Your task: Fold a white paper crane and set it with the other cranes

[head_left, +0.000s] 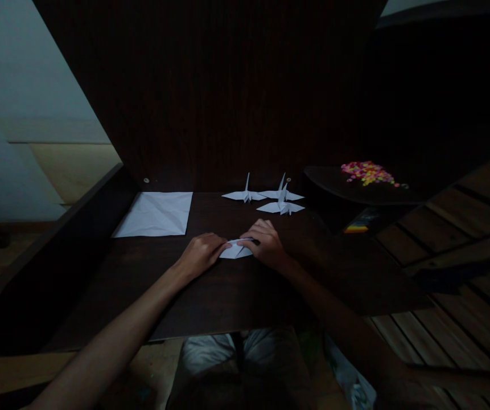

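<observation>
Paper (233, 250) between the fingers (216, 245), pinched by left hand (202, 250) and right hand (267, 242), could crease crookedly under uneven pressure.

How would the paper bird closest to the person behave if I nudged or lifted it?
The front paper bird looks folded from thin paper, so it's probably very light. Its slender, pointed wings would likely crease if squeezed. Those wings spread wide, so a nudge would probably slide it, not roll it.

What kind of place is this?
A dim workspace, maybe at home: I see a dark desk, three white paper cranes and a folded white paper. Which room is hard to tell.
</observation>
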Available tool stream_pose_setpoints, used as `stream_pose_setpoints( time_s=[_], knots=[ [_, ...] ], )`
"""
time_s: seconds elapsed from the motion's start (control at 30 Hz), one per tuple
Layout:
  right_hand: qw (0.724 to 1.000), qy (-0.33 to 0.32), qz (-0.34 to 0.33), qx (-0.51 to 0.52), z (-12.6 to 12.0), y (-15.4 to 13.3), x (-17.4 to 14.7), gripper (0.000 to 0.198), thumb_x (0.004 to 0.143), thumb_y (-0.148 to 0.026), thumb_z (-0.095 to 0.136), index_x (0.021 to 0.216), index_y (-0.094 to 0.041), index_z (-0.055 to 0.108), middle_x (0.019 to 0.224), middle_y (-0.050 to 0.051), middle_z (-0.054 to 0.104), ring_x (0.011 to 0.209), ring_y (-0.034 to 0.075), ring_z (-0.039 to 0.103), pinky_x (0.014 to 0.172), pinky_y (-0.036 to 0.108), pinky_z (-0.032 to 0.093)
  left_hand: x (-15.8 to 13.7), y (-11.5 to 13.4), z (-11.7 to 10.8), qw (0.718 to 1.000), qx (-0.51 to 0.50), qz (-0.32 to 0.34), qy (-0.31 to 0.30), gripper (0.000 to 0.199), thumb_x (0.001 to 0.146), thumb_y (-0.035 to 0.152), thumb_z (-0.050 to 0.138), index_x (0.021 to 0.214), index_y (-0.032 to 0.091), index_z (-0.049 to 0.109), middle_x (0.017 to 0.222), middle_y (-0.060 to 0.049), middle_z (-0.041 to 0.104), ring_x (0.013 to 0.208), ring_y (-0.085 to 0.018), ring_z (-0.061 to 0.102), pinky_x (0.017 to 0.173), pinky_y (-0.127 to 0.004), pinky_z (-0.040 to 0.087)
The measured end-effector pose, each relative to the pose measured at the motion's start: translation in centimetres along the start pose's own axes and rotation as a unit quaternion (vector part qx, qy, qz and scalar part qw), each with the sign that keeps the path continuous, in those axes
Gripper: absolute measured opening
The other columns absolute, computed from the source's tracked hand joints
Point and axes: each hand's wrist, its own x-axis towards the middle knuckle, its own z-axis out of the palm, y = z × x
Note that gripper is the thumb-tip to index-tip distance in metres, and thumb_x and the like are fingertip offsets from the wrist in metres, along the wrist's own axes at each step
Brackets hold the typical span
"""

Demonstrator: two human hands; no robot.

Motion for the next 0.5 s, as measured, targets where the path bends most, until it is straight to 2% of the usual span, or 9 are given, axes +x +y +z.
stream_pose_setpoints(
  time_s=[0.1, 0.27, 0.5],
  knots=[
    [1.000, -0.007, 0.015, 0.011, 0.0, 0.0, 0.0, 0.020, 0.085, -0.032, 0.065, 0.071, -0.018, 0.070, 0.068, 0.003, 0.068, 0.071, 0.017, 0.054, 0.071, 0.034, 0.035, 0.0, 0.1, -0.1, 1.000, -0.001, -0.004, -0.010, 0.027, 0.095, 0.030, 0.048, 0.087, 0.013, 0.067, 0.076, -0.007, 0.069, 0.068, -0.015, 0.063, 0.066, -0.026, 0.049],
    [0.998, -0.038, 0.052, 0.017, -0.3, 0.6, 0.0, 0.013, 0.079, -0.032, 0.071, 0.080, -0.019, 0.072, 0.078, 0.004, 0.072, 0.076, 0.018, 0.058, 0.075, 0.035, 0.036, 0.0, 0.0, -0.4, 1.000, -0.002, -0.009, -0.025, 0.027, 0.096, 0.029, 0.046, 0.090, 0.013, 0.067, 0.080, -0.008, 0.069, 0.072, -0.016, 0.064, 0.070, -0.027, 0.050],
    [0.995, -0.044, 0.074, 0.051, -0.7, 1.0, 0.0, 0.015, 0.080, -0.031, 0.071, 0.070, -0.020, 0.072, 0.072, 0.003, 0.072, 0.073, 0.018, 0.057, 0.073, 0.035, 0.035, 0.0, -0.2, -0.7, 0.999, -0.007, -0.023, -0.045, 0.027, 0.095, 0.030, 0.047, 0.092, 0.012, 0.067, 0.081, -0.008, 0.070, 0.073, -0.016, 0.064, 0.069, -0.026, 0.050]
  ],
)
